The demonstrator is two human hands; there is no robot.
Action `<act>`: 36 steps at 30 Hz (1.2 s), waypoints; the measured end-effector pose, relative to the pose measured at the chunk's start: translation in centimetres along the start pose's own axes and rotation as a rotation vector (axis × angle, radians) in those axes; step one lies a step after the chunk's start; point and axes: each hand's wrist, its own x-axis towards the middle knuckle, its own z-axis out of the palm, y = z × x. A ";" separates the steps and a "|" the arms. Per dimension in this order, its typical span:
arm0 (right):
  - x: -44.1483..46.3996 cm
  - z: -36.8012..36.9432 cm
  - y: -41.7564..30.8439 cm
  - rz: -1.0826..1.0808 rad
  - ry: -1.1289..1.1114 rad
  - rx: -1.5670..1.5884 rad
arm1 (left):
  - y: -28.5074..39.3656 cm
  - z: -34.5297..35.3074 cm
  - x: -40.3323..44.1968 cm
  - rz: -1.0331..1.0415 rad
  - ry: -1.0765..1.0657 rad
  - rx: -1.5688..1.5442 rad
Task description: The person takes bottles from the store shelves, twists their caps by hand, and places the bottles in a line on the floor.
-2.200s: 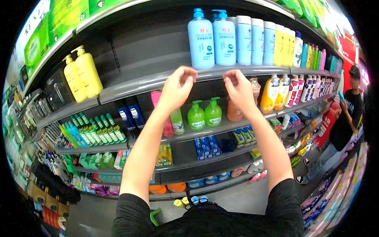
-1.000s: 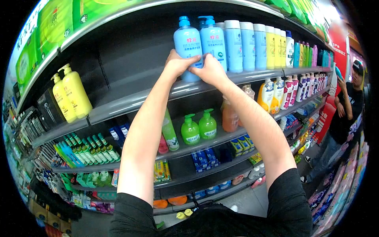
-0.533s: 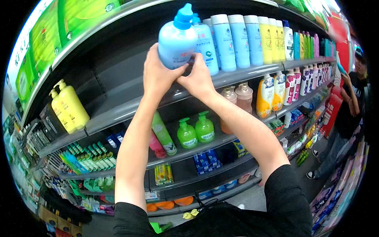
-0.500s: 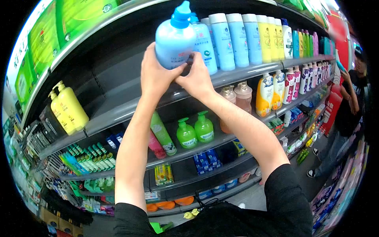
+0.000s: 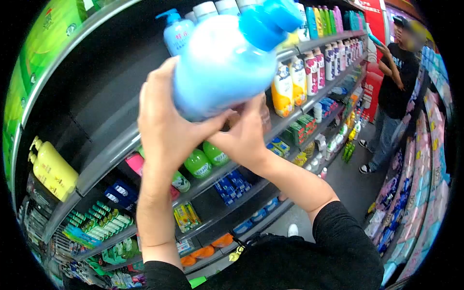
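Observation:
A large blue pump bottle (image 5: 224,65), blurred and tilted with its pump to the upper right, is held close in front of the camera. My left hand (image 5: 166,116) wraps round its left side and base. Under its lower right part is my right hand (image 5: 244,133), fingers curled against the bottle and partly hidden by it. Behind it, on the upper shelf (image 5: 108,152), stands another blue pump bottle (image 5: 176,31).
Two yellow pump bottles (image 5: 53,169) lean at the left. Green pump bottles (image 5: 197,163) and orange-white bottles (image 5: 282,89) stand on the shelf below. A person in black (image 5: 398,82) stands in the aisle at the right, near hanging packages (image 5: 411,193).
Both hands took hold of the blue bottle and lifted it off the shelf. It is now nearer the camera and tilted to the right. The view has turned toward the right.

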 end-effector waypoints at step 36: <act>-8.0 -23.4 -0.6 0.747 -0.261 -0.184 | 11.6 12.3 -21.1 -1.151 -0.502 -1.067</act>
